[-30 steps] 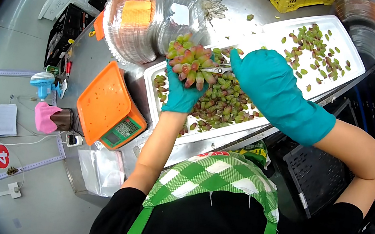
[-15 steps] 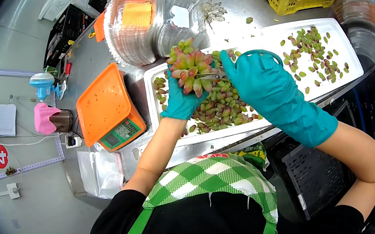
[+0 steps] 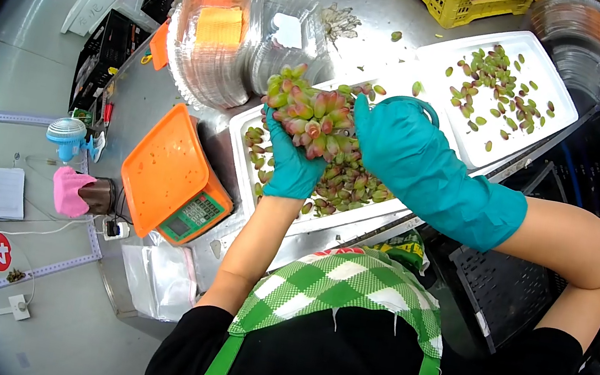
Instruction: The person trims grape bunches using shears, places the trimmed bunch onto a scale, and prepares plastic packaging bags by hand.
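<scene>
My left hand (image 3: 291,168), in a teal glove, is wrapped round the underside of a bunch of red-green grapes (image 3: 311,115). Beneath it lies a white tray (image 3: 240,131) with many loose grapes (image 3: 351,184). My right hand (image 3: 402,137), gloved too, is closed on scissors; a loop of their handle (image 3: 428,110) shows above the fingers. The blades are hidden behind the hand and the bunch.
Left of the tray stands an orange scale (image 3: 165,170). Stacked clear containers (image 3: 213,44) are behind it. A second white tray (image 3: 495,144) holds loose grapes at right. Yellow crates (image 3: 454,6) stand at the back, black crates (image 3: 492,285) at lower right.
The bunch has turned in my left hand and shows another side. My right hand has shifted slightly down and to the right, and the scissor blades are out of sight.
</scene>
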Demonstrator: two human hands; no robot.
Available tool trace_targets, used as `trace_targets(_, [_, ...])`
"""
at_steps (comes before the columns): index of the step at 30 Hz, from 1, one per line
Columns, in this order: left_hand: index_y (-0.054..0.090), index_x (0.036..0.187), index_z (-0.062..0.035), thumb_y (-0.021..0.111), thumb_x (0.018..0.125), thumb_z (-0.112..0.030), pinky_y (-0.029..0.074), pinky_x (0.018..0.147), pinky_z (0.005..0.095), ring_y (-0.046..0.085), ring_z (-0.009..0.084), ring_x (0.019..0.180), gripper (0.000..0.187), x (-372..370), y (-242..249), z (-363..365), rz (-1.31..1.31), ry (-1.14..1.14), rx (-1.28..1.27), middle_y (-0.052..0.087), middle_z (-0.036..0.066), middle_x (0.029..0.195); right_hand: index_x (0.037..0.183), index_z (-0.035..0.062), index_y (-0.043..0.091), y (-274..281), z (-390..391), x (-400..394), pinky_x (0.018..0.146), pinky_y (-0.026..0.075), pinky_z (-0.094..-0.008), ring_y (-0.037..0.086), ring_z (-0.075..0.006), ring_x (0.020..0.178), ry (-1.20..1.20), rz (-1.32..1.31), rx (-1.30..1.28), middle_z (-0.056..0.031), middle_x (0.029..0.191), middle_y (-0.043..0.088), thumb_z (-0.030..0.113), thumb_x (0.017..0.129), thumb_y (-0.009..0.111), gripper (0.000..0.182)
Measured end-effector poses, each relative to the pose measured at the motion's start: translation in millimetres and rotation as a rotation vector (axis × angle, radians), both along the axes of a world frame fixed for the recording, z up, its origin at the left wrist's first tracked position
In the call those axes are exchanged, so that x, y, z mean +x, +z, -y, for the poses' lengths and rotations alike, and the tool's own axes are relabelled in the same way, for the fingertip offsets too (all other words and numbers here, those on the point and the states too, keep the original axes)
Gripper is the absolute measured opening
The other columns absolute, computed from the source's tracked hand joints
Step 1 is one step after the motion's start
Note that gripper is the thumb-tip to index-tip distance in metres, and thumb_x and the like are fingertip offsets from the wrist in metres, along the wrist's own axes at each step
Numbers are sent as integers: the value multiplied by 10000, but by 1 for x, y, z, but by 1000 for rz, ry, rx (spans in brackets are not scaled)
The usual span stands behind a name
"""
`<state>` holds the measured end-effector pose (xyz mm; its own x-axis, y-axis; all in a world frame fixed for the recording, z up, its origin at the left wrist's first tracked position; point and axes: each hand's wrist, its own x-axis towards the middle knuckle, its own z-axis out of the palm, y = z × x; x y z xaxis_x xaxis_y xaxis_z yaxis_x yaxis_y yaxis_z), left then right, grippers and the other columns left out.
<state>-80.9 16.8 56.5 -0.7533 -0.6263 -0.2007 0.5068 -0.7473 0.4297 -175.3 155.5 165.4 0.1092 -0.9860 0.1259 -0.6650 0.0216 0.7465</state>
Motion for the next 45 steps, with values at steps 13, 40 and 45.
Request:
trace_targets(13, [428, 1150, -120, 357, 842, -468, 378, 924, 375, 479, 220, 1040, 470, 0, -2, 6, -18, -5, 9, 490, 64, 1136, 1106, -80, 485, 2, -6, -4, 490, 381, -324, 464, -207, 579, 74, 139, -77, -72, 616, 453, 67, 672, 514, 459])
trace_targets(40, [466, 1056, -56, 391, 834, -332, 460, 646, 246, 519, 145, 798, 362, 7, 6, 16, -100, -62, 127, 530, 75, 962, 1099, -11, 504, 14, -16, -15, 527, 405, -328, 514, -208, 625, -15, 412, -167, -57, 650, 497, 96, 691, 527, 422])
trace_targets(45, [456, 1025, -45, 369, 856, -233, 448, 676, 262, 499, 151, 827, 267, 9, 3, 23, -261, -128, 63, 518, 91, 970, 961, 29, 527, -3, -31, -37, 528, 409, -338, 521, -228, 606, -70, 586, -115, -78, 637, 506, 87, 687, 535, 281])
